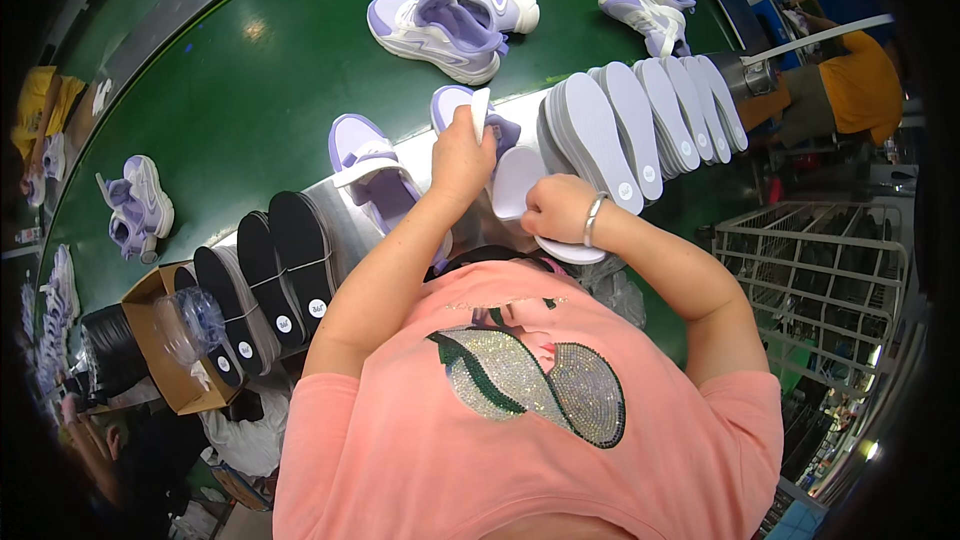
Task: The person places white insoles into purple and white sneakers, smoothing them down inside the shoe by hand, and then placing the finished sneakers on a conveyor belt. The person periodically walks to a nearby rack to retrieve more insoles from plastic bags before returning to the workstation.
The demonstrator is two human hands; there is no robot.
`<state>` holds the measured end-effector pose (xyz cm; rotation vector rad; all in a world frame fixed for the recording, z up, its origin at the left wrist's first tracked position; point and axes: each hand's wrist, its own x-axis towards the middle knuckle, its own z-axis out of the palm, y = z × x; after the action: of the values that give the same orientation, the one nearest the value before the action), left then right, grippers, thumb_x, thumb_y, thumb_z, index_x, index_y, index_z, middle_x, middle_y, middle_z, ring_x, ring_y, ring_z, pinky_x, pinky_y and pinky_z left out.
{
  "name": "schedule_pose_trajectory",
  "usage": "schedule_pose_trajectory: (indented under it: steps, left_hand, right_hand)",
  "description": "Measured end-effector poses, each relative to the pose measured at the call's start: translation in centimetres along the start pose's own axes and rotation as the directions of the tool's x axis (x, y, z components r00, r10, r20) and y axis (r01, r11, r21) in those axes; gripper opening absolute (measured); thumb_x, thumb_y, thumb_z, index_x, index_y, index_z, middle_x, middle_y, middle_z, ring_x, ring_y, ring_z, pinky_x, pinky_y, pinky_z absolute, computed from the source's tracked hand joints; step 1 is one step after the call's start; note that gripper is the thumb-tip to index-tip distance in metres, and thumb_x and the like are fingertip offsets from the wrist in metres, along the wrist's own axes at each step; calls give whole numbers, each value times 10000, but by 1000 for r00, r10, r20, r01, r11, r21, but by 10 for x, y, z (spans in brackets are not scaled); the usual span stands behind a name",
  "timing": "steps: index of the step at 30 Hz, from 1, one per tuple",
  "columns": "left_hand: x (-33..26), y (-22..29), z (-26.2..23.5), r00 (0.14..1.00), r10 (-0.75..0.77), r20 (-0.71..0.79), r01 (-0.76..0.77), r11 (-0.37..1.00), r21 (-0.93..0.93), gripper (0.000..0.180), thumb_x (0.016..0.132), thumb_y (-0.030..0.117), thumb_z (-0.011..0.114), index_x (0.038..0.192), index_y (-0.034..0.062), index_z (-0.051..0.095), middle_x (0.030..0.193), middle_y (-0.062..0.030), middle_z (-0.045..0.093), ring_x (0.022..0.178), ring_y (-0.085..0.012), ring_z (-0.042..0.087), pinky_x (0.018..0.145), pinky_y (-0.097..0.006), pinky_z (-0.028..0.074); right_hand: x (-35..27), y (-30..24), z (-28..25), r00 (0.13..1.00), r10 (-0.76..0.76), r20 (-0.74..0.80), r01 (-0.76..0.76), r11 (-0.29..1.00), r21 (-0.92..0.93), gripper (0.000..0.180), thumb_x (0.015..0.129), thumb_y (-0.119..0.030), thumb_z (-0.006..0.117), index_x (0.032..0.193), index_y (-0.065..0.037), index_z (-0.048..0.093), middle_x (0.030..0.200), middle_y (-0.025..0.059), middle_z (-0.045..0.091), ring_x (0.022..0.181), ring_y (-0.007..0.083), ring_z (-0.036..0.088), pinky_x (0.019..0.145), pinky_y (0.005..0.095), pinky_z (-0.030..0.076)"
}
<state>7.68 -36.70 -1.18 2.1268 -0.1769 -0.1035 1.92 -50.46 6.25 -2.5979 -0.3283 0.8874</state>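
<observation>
My left hand (463,162) is closed on the white tongue (481,110) of a lavender and white sneaker (450,102), whose toe points away from me. To its right, my right hand (562,208), with a bangle at the wrist, grips a pale insole (516,180) beside the shoe's opening. Another pale insole edge (572,251) shows under that hand; I cannot tell whether it is the same piece. Left of my left hand lies a second lavender and white sneaker (365,145), its tongue pulled up. My fingertips are partly hidden.
Stacks of pale insoles (610,135) stand to the right, bundles of black insoles (290,250) to the left by a cardboard box (160,345). More sneakers (440,30) lie on the green surface (260,80). A wire rack (815,250) stands at right; other people work nearby.
</observation>
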Motion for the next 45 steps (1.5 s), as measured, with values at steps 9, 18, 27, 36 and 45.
schedule_pose_trajectory:
  steps: [9,18,27,36,45]
  left_hand:
    - [-9,2,2,1000,-25,8,25,1000,6,233,752,120,522,895,-30,414,696,-250,560,669,-415,548,604,-470,426]
    - [-13,3,7,999,34,8,-34,999,-21,218,759,99,510,896,-29,397,679,-252,553,650,-419,543,575,-470,420]
    - [-14,0,13,1000,-2,-26,1,999,-36,226,766,98,503,906,-29,379,696,-254,555,657,-425,543,569,-473,422]
    - [-17,-2,13,1000,-13,11,14,996,-88,227,765,105,521,906,-15,389,692,-246,558,671,-420,545,586,-472,418]
    - [-14,-6,11,1000,-9,20,12,991,-130,223,765,106,532,913,-21,423,744,-242,565,701,-406,552,598,-430,432]
  right_hand:
    - [-38,19,-39,901,273,336,-432,613,661,244,719,-245,557,674,-7,589,539,38,529,426,111,499,393,245,398]
    - [16,12,45,959,13,-284,-121,923,-365,230,694,-256,552,725,-31,586,801,147,544,731,304,543,635,399,448]
    - [-32,-7,15,974,122,-189,-195,876,-441,326,674,-322,600,813,-30,552,763,113,541,782,277,543,639,387,442]
    - [34,15,48,995,8,-95,-50,889,-456,145,692,-151,533,747,-38,605,788,139,572,713,272,579,627,348,482]
    - [74,29,51,926,195,324,28,821,-571,258,682,-113,535,908,-22,620,946,207,588,892,269,580,749,342,456]
